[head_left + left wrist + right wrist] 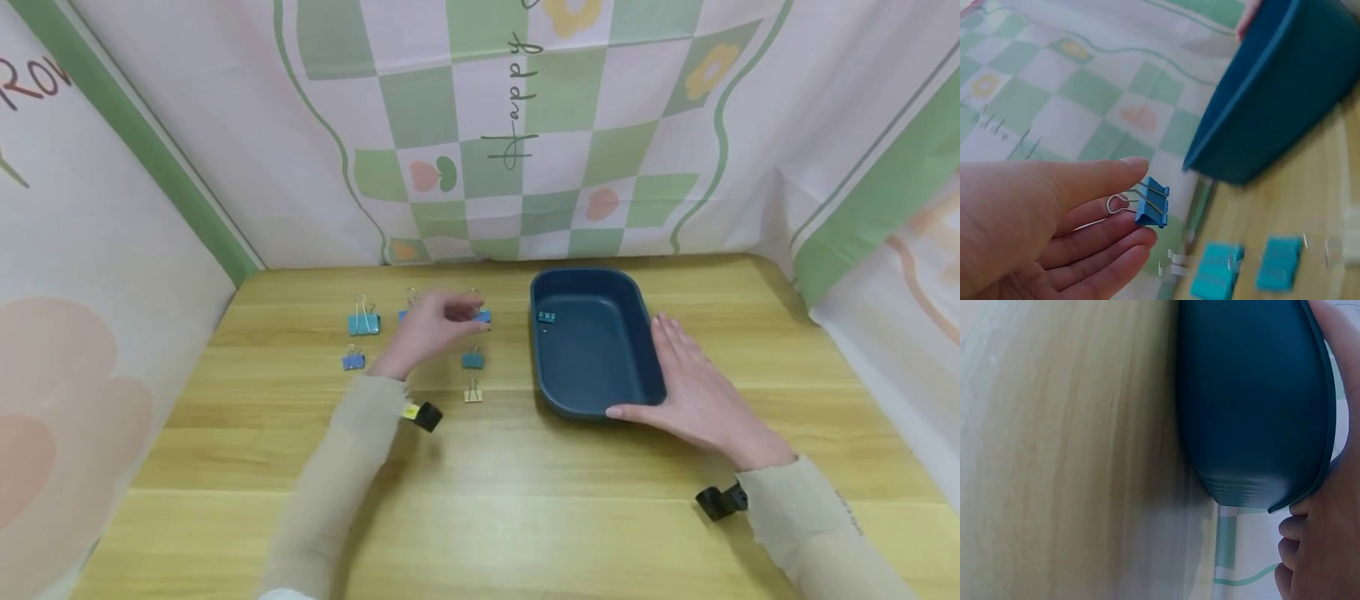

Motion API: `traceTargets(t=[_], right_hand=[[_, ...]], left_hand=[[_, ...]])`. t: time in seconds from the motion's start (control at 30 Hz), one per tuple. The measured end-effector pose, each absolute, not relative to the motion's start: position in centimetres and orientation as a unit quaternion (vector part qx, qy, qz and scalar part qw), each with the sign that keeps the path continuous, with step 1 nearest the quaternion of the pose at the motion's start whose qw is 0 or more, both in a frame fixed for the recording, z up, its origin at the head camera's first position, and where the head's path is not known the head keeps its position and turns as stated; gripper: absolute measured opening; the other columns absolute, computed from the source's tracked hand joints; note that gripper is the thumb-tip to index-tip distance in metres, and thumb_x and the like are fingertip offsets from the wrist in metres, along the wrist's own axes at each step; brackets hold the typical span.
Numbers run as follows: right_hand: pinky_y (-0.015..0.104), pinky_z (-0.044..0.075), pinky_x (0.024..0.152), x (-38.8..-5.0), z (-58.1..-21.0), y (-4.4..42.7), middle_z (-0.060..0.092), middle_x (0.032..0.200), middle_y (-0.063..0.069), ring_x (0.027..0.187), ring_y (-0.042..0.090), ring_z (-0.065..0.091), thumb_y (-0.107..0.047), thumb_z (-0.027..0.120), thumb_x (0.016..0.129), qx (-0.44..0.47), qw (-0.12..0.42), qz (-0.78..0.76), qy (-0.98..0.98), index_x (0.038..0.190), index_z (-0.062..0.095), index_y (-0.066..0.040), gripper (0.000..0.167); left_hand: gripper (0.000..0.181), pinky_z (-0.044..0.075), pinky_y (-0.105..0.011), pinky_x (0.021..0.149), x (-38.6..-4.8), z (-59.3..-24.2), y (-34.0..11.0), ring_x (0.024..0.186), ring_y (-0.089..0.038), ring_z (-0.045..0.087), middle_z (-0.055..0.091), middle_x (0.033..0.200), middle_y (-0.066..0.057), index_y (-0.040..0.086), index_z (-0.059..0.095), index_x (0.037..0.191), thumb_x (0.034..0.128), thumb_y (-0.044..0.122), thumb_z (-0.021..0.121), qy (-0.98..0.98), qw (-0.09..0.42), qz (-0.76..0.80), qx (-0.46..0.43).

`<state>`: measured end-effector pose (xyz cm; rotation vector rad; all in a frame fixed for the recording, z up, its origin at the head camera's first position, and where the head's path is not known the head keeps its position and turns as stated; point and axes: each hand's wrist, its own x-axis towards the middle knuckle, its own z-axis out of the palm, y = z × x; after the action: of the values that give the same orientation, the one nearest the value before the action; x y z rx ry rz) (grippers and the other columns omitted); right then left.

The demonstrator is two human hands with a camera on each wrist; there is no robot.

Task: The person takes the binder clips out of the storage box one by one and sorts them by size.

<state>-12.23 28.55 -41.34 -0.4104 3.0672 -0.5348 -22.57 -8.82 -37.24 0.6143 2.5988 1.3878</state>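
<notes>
My left hand (435, 325) pinches a small blue binder clip (1152, 203) by its wire handles, between thumb and fingers. In the left wrist view the clip hangs clear of the table. My right hand (701, 400) rests against a dark blue tray (585, 412), straight fingers along its right wall and thumb on the near rim. Inside the tray, near its left wall, lies a small teal clip (547, 317). Below my left hand in the head view stand a teal clip (472, 360) and a pale yellow clip (472, 395). This hand partly hides the back row of clips.
Left of my left hand stand a larger teal clip (363, 324) and a small violet-blue clip (353, 362). The wooden table (480, 517) meets a checkered curtain (555, 192) at the back. A black wrist camera (427, 416) sticks out from my left sleeve.
</notes>
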Motion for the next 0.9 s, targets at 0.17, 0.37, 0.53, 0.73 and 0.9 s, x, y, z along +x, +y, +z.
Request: traceTargets(t=[0.17, 0.37, 0.53, 0.73, 0.9], right_hand=[[0.056, 0.010, 0.121, -12.3, -41.3, 28.6, -0.006, 0.168, 0.016, 0.154, 0.034, -0.002, -0.076, 0.072, 0.077, -0.133, 0.000, -0.170, 0.976, 0.161, -0.007, -0.005, 0.135], [0.057, 0.010, 0.121, -12.2, -41.3, 28.6, -0.008, 0.168, 0.014, 0.154, 0.035, -0.001, -0.075, 0.072, 0.077, -0.132, 0.002, -0.170, 0.977, 0.161, -0.008, -0.006, 0.135], [0.057, 0.010, 0.121, -12.2, -41.3, 28.5, -0.008, 0.168, 0.015, 0.154, 0.035, -0.001, -0.076, 0.072, 0.077, -0.132, 0.001, -0.168, 0.977, 0.161, -0.008, -0.006, 0.135], [0.056, 0.009, 0.121, -12.2, -41.4, 28.5, -0.011, 0.168, 0.012, 0.154, 0.034, -0.003, -0.076, 0.071, 0.078, -0.131, 0.004, -0.168, 0.977, 0.161, -0.008, -0.006, 0.135], [0.058, 0.011, 0.120, -12.2, -41.3, 28.5, -0.011, 0.168, 0.011, 0.154, 0.033, -0.004, -0.076, 0.071, 0.077, -0.126, 0.006, -0.171, 0.977, 0.161, -0.008, -0.005, 0.135]], left_hand=[[0.040, 0.057, -0.032, 0.087, -21.6, -38.4, -11.7, 0.097, -0.017, 0.068, 0.073, 0.112, -0.007, 0.003, 0.070, 0.126, 0.0910, 0.019, 0.080, 0.874, 0.074, 0.441, 0.188], [0.039, 0.058, -0.030, 0.082, -20.5, -40.1, -13.7, 0.092, -0.015, 0.069, 0.074, 0.103, 0.000, 0.002, 0.071, 0.125, 0.0905, 0.018, 0.080, 0.878, 0.102, 0.431, 0.183], [0.039, 0.058, -0.031, 0.082, -19.5, -41.2, -14.8, 0.093, -0.012, 0.068, 0.073, 0.103, 0.003, 0.005, 0.072, 0.124, 0.0902, 0.021, 0.081, 0.884, 0.118, 0.410, 0.193], [0.034, 0.057, -0.032, 0.082, -18.7, -41.7, -16.0, 0.097, -0.014, 0.066, 0.072, 0.112, 0.001, 0.009, 0.075, 0.120, 0.0903, 0.024, 0.081, 0.884, 0.138, 0.402, 0.194], [0.032, 0.053, -0.039, 0.096, -18.5, -41.6, -17.3, 0.122, -0.022, 0.060, 0.063, 0.136, -0.008, 0.010, 0.075, 0.119, 0.0897, 0.023, 0.081, 0.876, 0.168, 0.415, 0.182]])
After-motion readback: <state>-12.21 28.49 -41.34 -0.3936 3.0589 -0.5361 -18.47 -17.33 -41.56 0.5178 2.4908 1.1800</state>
